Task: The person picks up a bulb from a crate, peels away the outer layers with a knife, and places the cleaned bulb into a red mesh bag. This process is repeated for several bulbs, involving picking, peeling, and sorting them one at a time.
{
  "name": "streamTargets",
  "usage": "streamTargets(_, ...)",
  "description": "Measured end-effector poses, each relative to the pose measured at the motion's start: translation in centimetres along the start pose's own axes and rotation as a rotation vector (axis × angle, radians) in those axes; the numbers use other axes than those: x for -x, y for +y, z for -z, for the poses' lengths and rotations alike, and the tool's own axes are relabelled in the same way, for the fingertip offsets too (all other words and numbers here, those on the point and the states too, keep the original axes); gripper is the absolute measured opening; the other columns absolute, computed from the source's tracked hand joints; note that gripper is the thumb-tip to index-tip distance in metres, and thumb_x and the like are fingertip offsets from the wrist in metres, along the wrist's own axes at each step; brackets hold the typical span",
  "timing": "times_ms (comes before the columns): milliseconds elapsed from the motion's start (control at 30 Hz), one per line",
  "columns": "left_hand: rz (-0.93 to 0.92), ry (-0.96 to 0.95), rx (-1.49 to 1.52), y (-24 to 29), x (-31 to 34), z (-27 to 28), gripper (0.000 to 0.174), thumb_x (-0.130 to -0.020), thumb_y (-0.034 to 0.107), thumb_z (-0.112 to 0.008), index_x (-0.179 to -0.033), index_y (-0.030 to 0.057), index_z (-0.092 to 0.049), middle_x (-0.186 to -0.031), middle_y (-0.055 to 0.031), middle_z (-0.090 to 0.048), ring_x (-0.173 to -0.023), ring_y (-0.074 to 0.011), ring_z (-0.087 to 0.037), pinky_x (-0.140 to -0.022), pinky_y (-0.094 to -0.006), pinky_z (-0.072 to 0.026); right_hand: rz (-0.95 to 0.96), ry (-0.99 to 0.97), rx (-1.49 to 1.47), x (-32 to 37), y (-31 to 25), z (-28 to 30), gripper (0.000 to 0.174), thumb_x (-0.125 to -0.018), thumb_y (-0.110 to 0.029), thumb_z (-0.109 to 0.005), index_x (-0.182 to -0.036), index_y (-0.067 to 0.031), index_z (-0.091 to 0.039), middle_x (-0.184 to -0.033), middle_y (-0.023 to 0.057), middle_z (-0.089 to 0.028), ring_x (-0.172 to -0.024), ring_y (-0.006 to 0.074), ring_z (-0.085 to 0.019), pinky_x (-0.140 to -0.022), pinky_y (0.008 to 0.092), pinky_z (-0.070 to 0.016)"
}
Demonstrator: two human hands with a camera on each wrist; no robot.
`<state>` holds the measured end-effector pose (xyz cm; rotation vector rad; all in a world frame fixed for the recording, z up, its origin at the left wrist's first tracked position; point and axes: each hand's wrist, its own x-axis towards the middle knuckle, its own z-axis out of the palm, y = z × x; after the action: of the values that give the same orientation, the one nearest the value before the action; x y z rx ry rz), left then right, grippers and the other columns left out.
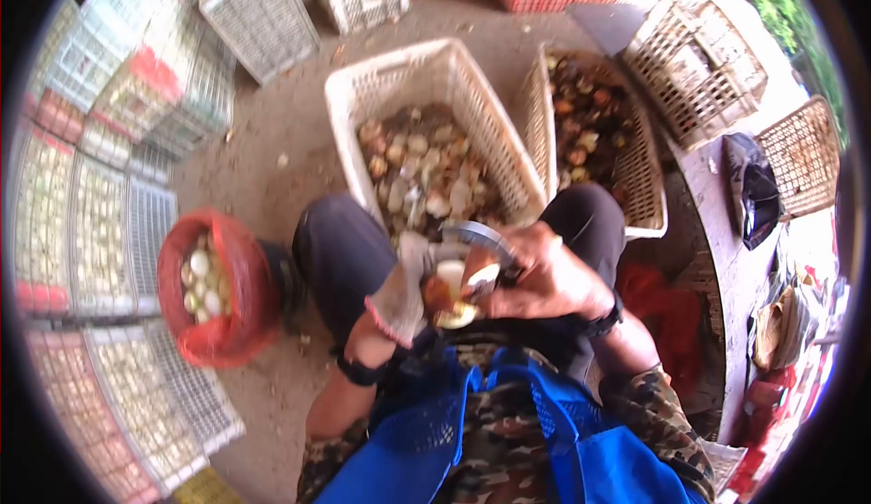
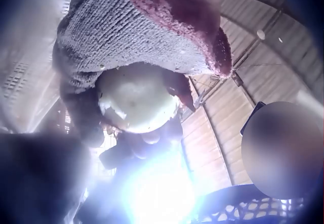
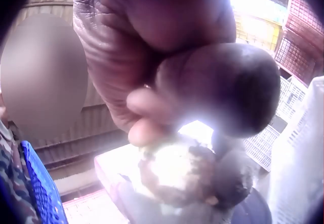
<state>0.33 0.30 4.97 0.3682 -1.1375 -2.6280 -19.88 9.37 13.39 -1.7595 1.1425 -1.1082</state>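
Observation:
My left hand [image 1: 402,291], in a grey knit glove with a reddish cuff, grips a partly peeled onion [image 2: 135,100] over my lap. The onion shows pale flesh, with a flap of brown-red skin at one side in the left wrist view. Bare and close against it, my right hand [image 1: 544,277] holds a knife with a curved grey metal blade [image 1: 476,232]; its handle is hidden in the fingers. In the right wrist view the curled fingers and thumb [image 3: 217,90] of that hand are right above the onion, which glares in bright light.
Ahead of my knees stands a white crate [image 1: 390,68] of onions and peelings, with a second crate [image 1: 646,223] of darker onions to its right. A red-lined bucket [image 1: 227,322] at left holds peeled onions. Stacked crates [image 1: 100,232] line the left side.

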Motion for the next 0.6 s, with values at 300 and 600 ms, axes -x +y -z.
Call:
streamTargets(300, -0.245, 0.289, 0.177, -1.5, -0.5, -0.3, 0.041, -0.094, 0.027, -0.066, -0.121, -0.0045, -0.061, -0.108, -0.0099, -0.07, -0.094, -0.0144, -0.068, -0.082, -0.0275, -0.0575, -0.028, 0.26, 0.284, 0.6, 0.7, -2.4, 0.024, -0.074, -0.006, -0.078, -0.095, -0.0076, -0.068, -0.09, 0.0105, -0.067, -0.082, 0.0291, -0.069, -0.072, 0.0372, -0.0559)
streamTargets(600, -0.318, 0.396, 0.279, -1.0, -1.0, 0.8, 0.053, -0.098, 0.043, -0.054, -0.12, -0.0042, -0.061, -0.106, -0.0141, -0.071, -0.094, -0.0217, -0.07, -0.083, -0.0338, -0.0588, 0.166, 0.018, 0.262, 1.4, 1.2, -4.1, 0.036, -0.069, -0.008, -0.082, -0.1, -0.0077, -0.065, -0.1, 0.006, -0.066, -0.081, 0.0264, -0.07, -0.065, 0.0365, -0.0589)
